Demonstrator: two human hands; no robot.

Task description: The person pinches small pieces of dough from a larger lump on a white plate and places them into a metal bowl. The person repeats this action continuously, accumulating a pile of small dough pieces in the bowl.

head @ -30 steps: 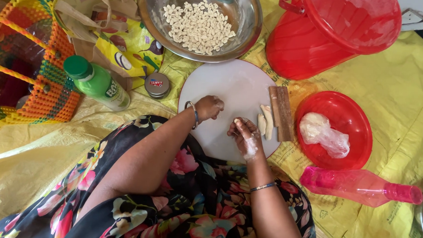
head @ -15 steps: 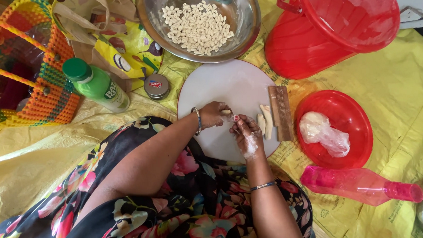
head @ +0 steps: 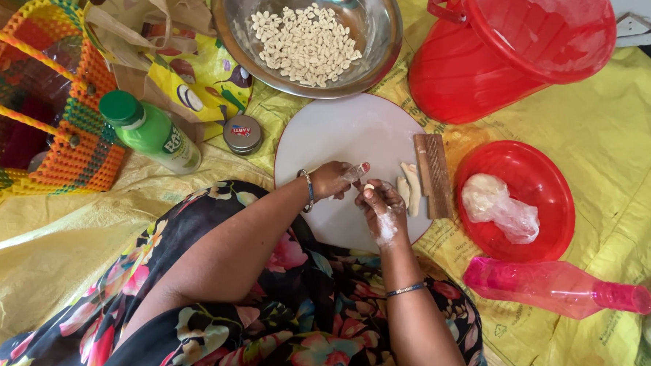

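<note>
Between both hands (head: 362,188) — a tiny, half-hidden dough bit (head: 369,186).

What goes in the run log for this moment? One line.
left hand: pinching dough piece | right hand: pinching same | over white board

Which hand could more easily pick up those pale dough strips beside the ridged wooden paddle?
Probably the right hand. It sits directly beside the dough strips and wooden paddle on the white round board; the left hand is farther away.
</note>
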